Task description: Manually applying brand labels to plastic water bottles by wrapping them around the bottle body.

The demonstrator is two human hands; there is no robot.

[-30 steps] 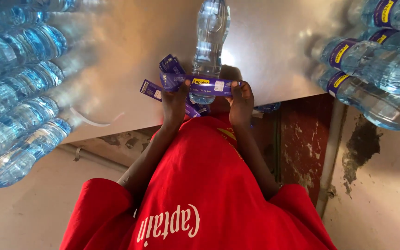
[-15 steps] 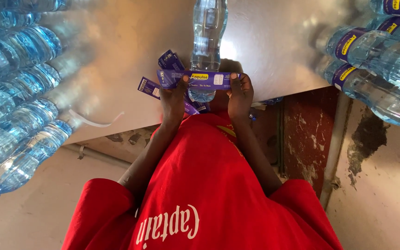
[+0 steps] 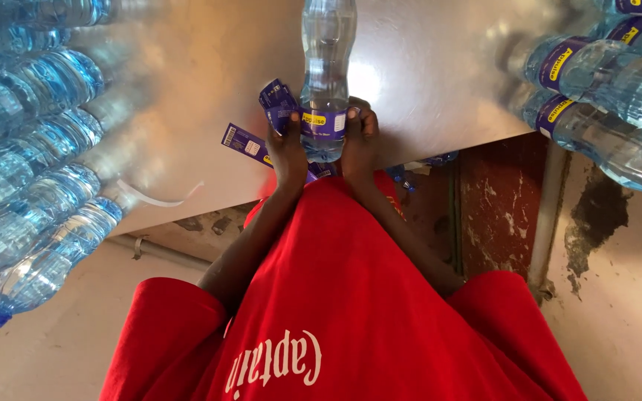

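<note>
Both hands, left hand and right hand, clamp a purple paper label round the clear plastic water bottle, thumbs pinning it flat; spare purple labels wait beside them.

A shiny metal table carries a water bottle at its middle, purple labels beside it, and bottle rows flanking it.

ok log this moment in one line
left hand: grip on bottle, pressing purple label | right hand: same, other side | loose labels: on metal table by left hand
</note>
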